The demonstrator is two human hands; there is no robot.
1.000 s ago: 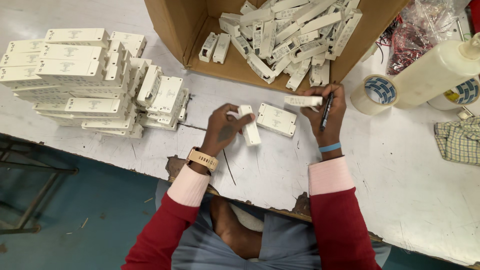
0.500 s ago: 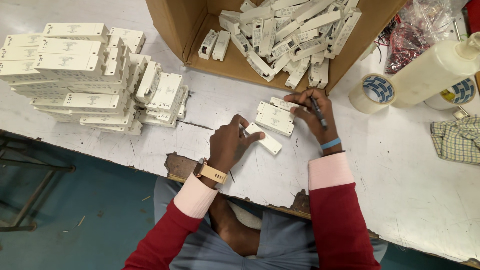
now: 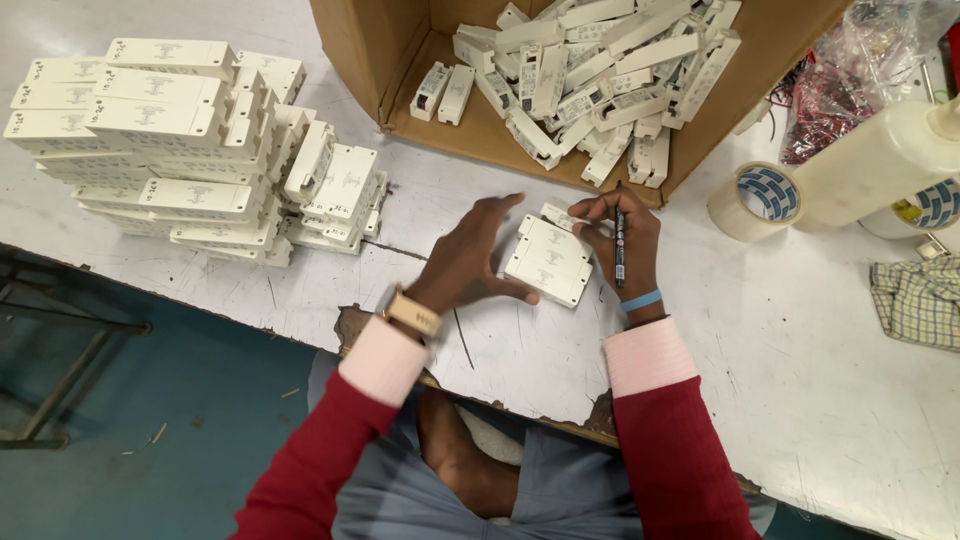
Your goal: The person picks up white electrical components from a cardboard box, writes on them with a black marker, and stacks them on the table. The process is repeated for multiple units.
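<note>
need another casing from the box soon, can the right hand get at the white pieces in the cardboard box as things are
Probably yes. The cardboard box lies open toward the right hand, with nothing between it and the white pieces. But that hand holds a pen and touches a white casing.

Matt white plastic casing [image 3: 548, 260], scuffed painted table [image 3: 800, 400], brown cardboard box [image 3: 360, 50]
</note>
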